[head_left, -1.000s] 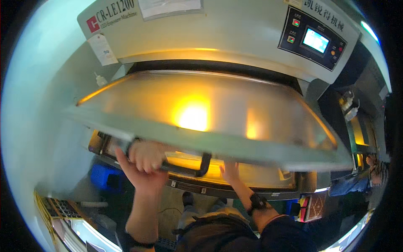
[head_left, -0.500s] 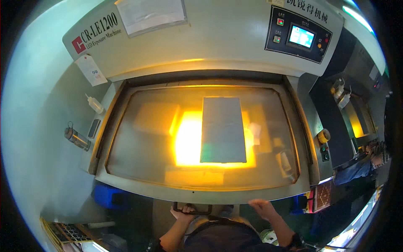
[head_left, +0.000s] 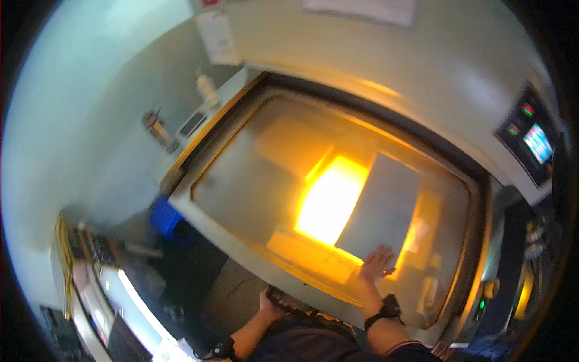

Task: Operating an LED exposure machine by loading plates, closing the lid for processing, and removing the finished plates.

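Lying a bit right of centre in the wide framed tray [head_left: 223,229]: one grey sheet [head_left: 380,205]. It looks flat, short edge toward you. Can't tell whether it's on or under the cloudy clear surface.

Your right hand [head_left: 378,265] is over the sheet's near edge, palm down, fingers a little apart, nothing gripped. Can't tell how firmly they touch. Dark band [head_left: 386,309] on that wrist.

Your left hand [head_left: 270,306] is at the tray's front, fingers clamped on the black handle [head_left: 288,301]; part of that grip is hidden. Your left forearm comes in from the lower edge.

Bright yellow glow hugs the sheet's left side, with a thinner strip at its lower right.

Left of the tray: flat dark slab [head_left: 193,123] on the side ledge, white squeeze bottle [head_left: 207,89] just beyond it, dark-topped bottle [head_left: 160,131] farther left. Blue bin [head_left: 166,216] sits low, off the tray's left front corner.

Far side: paper tag [head_left: 217,37] and white paper [head_left: 362,9] on the machine's front. Control panel [head_left: 529,136] far right, screen lit. Yellow roll [head_left: 492,288] by the tray's right side.
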`<state>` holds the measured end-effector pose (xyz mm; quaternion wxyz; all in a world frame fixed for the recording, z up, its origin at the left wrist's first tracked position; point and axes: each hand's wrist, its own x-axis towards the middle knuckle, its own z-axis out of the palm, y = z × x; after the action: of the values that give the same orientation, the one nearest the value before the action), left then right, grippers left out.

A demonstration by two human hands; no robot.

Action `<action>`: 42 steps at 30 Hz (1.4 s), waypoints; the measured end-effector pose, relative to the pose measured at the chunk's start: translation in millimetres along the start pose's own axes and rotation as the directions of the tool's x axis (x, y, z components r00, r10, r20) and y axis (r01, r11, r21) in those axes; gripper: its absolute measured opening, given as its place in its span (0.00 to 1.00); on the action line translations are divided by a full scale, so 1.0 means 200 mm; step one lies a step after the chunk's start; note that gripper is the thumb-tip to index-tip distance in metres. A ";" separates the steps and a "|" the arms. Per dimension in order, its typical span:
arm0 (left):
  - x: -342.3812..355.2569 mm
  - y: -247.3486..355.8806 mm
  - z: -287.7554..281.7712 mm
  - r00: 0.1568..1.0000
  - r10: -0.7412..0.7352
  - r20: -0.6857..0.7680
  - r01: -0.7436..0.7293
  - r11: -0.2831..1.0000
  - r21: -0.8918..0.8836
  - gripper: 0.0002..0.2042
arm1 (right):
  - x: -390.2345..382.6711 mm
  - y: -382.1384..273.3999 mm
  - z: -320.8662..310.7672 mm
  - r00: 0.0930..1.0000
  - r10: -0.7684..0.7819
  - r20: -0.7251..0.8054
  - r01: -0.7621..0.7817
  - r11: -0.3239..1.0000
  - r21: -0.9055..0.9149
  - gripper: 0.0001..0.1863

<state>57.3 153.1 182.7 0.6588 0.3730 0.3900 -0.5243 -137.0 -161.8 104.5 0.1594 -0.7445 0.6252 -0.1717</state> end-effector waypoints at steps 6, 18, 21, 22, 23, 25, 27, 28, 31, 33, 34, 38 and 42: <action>0.47 0.17 -0.61 0.887 0.411 0.213 -0.417 0.508 0.754 0.23 | -0.07 -0.32 -0.12 0.958 0.249 0.142 -0.120 0.797 -0.592 0.31; 0.98 0.67 -0.20 0.769 0.437 0.467 -0.312 -0.381 0.871 0.18 | -0.10 -0.08 -0.10 0.995 0.100 0.024 -0.077 0.883 -0.462 0.32; 0.96 0.69 -0.14 0.801 0.357 0.481 -0.271 -0.501 0.822 0.18 | -0.08 -0.10 -0.13 0.995 0.102 0.003 -0.092 0.909 -0.407 0.33; 0.94 0.68 -0.14 0.804 0.336 0.491 -0.272 -0.526 0.806 0.18 | -0.07 -0.10 -0.14 0.994 0.107 0.010 -0.094 0.912 -0.399 0.33; 0.91 0.66 -0.15 0.812 0.311 0.494 -0.272 -0.547 0.792 0.18 | -0.08 -0.10 -0.15 0.994 0.110 0.016 -0.096 0.917 -0.388 0.34; 0.88 0.63 -0.14 0.814 0.267 0.516 -0.281 -0.596 0.752 0.18 | -0.08 -0.09 -0.13 0.994 0.108 -0.011 -0.103 0.900 -0.424 0.31; 0.84 0.61 -0.15 0.819 0.237 0.523 -0.272 -0.643 0.716 0.18 | -0.07 -0.10 -0.12 0.994 0.101 -0.034 -0.106 0.889 -0.445 0.29; 0.82 0.61 -0.16 0.818 0.227 0.529 -0.265 -0.667 0.697 0.18 | -0.08 -0.14 -0.11 0.992 0.127 -0.008 -0.117 0.888 -0.444 0.30; 0.73 0.56 -0.15 0.820 0.178 0.544 -0.255 -0.737 0.626 0.18 | -0.07 -0.18 -0.12 0.989 0.150 0.014 -0.130 0.894 -0.429 0.31; 0.68 0.56 -0.12 0.828 0.140 0.544 -0.234 -0.795 0.560 0.18 | -0.07 -0.17 -0.11 0.992 0.128 0.017 -0.110 0.905 -0.411 0.31; 0.63 0.52 -0.09 0.848 0.096 0.521 -0.226 -0.824 0.520 0.18 | -0.09 -0.11 -0.13 0.986 0.160 0.047 -0.133 0.927 -0.350 0.32; 0.33 0.46 -0.04 0.962 -0.073 0.264 -0.156 -0.939 0.308 0.18 | -0.45 0.04 -0.17 0.982 -0.142 0.122 0.161 0.973 -0.163 0.34; 0.11 0.45 -0.56 0.907 0.043 0.419 -0.249 -0.748 0.615 0.15 | -1.02 -0.11 -0.45 0.881 -0.389 0.270 0.360 0.920 0.153 0.35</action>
<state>135.3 261.0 122.5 0.0223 0.7828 -0.4560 -0.4229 -191.7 41.8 183.9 0.2512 -0.8597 0.4292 -0.1165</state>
